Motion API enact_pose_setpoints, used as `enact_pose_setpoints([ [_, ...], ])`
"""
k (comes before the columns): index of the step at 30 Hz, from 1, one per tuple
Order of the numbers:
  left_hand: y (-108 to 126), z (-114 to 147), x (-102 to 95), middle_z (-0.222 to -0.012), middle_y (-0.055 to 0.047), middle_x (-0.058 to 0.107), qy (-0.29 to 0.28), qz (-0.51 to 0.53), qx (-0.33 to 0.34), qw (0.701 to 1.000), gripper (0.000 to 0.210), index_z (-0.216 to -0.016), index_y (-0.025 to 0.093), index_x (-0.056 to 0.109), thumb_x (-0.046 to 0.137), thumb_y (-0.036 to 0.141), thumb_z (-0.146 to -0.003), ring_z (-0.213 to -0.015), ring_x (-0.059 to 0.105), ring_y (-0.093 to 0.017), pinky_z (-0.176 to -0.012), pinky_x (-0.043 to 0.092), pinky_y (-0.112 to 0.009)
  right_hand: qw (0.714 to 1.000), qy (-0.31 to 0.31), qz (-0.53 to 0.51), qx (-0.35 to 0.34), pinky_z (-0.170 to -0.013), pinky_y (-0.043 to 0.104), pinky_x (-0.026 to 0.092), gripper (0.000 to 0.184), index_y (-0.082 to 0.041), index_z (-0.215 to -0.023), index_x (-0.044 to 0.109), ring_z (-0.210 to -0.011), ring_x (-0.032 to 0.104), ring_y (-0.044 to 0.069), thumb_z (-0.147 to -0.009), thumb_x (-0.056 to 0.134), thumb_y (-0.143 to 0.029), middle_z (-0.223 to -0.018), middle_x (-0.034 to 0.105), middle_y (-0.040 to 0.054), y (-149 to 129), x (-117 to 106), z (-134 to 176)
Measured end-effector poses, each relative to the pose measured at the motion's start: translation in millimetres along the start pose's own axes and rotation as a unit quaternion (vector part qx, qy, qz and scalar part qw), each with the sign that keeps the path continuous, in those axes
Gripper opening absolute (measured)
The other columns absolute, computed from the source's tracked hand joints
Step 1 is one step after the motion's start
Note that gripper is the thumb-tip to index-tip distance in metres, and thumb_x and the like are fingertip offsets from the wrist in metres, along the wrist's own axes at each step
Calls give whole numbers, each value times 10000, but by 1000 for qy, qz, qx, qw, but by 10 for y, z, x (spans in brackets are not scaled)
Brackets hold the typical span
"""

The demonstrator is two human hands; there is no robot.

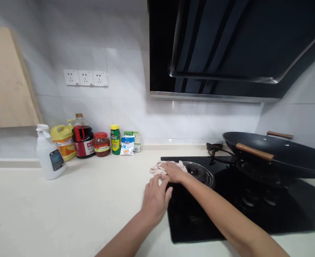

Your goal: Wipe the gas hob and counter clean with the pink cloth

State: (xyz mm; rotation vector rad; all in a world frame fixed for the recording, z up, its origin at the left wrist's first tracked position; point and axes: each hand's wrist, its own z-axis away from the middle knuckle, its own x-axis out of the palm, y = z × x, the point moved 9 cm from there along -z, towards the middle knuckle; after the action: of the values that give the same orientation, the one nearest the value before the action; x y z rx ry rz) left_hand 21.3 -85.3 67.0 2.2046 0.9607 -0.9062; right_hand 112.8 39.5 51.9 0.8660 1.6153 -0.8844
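Note:
A crumpled pale pink cloth (157, 167) lies across the back left edge of the black glass stove (195, 221), partly on the white counter. My right hand (175, 172) grips the cloth from above and presses it down by the left burner (200, 173). Just in front of it, my left hand (156, 194) hovers over or rests on the stove's left edge; which one I cannot tell. Its fingers are apart and hold nothing, with the fingertips close to my right hand.
A large black wok (254, 142) with wooden handles sits on the stove's right side. Along the wall stand a spray bottle (49, 153), a yellow jug (63, 141), a dark sauce bottle (82, 139), a red-lidded jar (102, 144), a green bottle (115, 140) and packets (127, 145). A range hood (216, 46) overhangs the stove.

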Motion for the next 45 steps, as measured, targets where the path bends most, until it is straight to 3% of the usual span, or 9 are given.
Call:
enact_pose_setpoints([
  [4, -240, -61, -124, -1319, -120, 506, 44, 31, -44, 998, 353, -1318, 245, 595, 456, 296, -997, -1213, 500, -302, -1000, 461, -494, 999, 32, 0, -30, -969, 414, 417, 440, -200, -1284, 525, -1126, 542, 287, -925, 590, -447, -1246, 577, 131, -259, -45, 593],
  [7, -350, -44, -96, -1310, -121, 492, 33, 67, -66, 995, 364, -1310, 239, 605, 434, 346, -1007, -1225, 497, -305, -1019, 451, -512, 997, 71, -17, -31, -925, 390, 430, 377, -201, -1170, 540, -1071, 544, 274, -899, 611, -453, -1189, 582, 114, -225, -129, 1101],
  [11, -357, 25, 62, -1266, -115, 499, -43, 127, -93, 987, 389, -1267, 221, 631, 403, 408, -1014, -1197, 535, -284, -1024, 461, -493, 994, 97, -24, 41, -887, 337, 414, 313, -215, -1122, 534, -1030, 564, 244, -867, 608, -380, -1153, 588, 78, 143, -269, 1613],
  [16, -264, 74, 141, -1234, -85, 518, -109, 145, -103, 978, 370, -1217, 244, 658, 407, 419, -1010, -1127, 587, -257, -1031, 451, -485, 985, 85, -24, 151, -778, 305, 373, 216, -214, -1025, 531, -904, 599, 224, -865, 561, -357, -1010, 619, 47, 683, -366, 1858],
  [22, -233, 77, 148, -1221, -76, 541, -125, 132, -93, 979, 334, -1196, 248, 659, 428, 393, -1004, -1096, 595, -244, -1003, 455, -455, 964, 94, 2, 247, -732, 313, 335, 219, -216, -1053, 517, -862, 613, 240, -849, 552, -289, -1012, 660, 68, 1181, -357, 1878],
  [29, -70, 113, 258, -1216, -78, 575, -136, 90, -41, 986, 310, -1178, 259, 675, 467, 393, -991, -1167, 537, -266, -990, 433, -466, 933, 91, 16, 348, -745, 312, 389, 242, -205, -1135, 511, -952, 635, 254, -905, 485, -271, -1084, 651, 106, 1773, -308, 1756],
  [39, 140, 144, 353, -1226, -115, 571, -144, 29, 2, 989, 296, -1213, 231, 662, 535, 362, -979, -1118, 530, -299, -934, 449, -485, 918, 50, 28, 392, -927, 456, 422, 316, -186, -1212, 516, -1199, 553, 353, -903, 491, -248, -1318, 585, 160, 2320, -309, 1314],
  [45, 189, 157, 342, -1164, -116, 580, -137, -4, 32, 990, 299, -1230, 238, 637, 514, 365, -989, -1061, 535, -293, -891, 468, -472, 927, 32, 17, 373, -946, 461, 436, 405, -188, -1289, 532, -1227, 568, 354, -896, 554, -281, -1333, 595, 188, 2402, -305, 819],
])
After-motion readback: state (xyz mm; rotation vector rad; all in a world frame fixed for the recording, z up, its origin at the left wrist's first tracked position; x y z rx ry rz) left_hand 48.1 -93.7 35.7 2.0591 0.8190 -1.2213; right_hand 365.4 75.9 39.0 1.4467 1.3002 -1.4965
